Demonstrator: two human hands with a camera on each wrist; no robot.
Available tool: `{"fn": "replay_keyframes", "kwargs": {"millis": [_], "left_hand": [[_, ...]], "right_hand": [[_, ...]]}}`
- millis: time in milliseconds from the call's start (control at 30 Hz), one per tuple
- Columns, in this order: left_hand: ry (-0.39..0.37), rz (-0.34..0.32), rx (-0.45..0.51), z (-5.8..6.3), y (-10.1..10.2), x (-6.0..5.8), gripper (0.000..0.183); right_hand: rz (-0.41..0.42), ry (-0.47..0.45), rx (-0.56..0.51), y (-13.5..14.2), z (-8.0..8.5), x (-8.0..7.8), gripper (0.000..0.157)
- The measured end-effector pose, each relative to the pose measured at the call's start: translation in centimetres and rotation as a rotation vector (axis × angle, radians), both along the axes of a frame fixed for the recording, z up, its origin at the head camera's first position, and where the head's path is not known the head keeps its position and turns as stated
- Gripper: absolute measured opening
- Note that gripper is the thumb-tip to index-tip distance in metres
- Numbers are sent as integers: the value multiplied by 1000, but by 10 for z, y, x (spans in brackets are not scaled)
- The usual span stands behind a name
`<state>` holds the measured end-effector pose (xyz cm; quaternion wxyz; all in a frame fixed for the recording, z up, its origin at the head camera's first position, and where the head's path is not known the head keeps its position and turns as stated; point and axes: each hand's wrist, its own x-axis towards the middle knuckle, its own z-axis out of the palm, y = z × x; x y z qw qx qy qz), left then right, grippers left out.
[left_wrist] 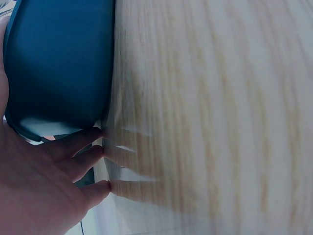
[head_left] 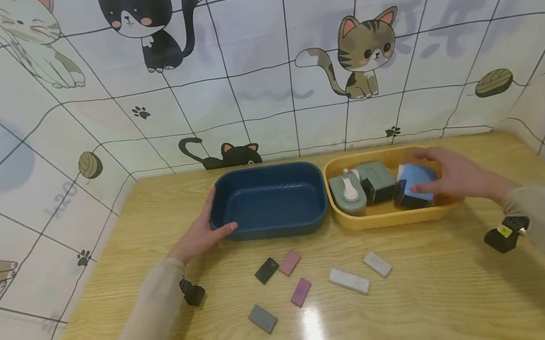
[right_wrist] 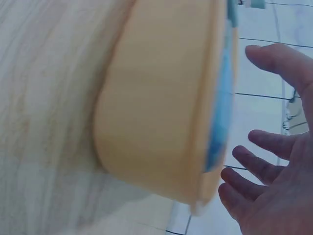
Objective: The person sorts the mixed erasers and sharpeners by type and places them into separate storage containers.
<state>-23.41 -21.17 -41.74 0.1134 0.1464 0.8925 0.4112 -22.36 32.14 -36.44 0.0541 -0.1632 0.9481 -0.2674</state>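
Observation:
My left hand (head_left: 201, 235) rests against the left end of a dark blue plastic bin (head_left: 271, 232), its thumb reaching along the front rim. In the left wrist view, straight fingers (left_wrist: 80, 163) extend beside the bin's end, with their tips at the wooden surface. Over the right end of a yellow bin (head_left: 389, 217) is my right hand (head_left: 453, 173), its fingers spread around a blue block-like item (head_left: 417, 176) with a dark front side. The right wrist view shows a gap between these fingers (right_wrist: 266, 142) and the yellow rim.
Also in the yellow bin are a grey-green item with a white nozzle-shaped part (head_left: 350, 191) and a grey-green box (head_left: 377, 178). In front lie several small blocks: black (head_left: 267, 270), grey (head_left: 262, 319), pink (head_left: 301, 292) and white (head_left: 349, 281). A cat-print cloth (head_left: 266, 89) stands behind the table.

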Motion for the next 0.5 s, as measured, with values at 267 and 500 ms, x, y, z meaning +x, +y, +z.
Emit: {"fn": "replay_keyframes", "kwargs": {"millis": [267, 500], "left_hand": [[11, -3, -2, 2, 0, 0, 103], [5, -5, 3, 1, 1, 2, 102]], "right_hand": [[2, 38, -62, -3, 14, 8, 68], [52, 98, -78, -10, 16, 17, 61]]}}
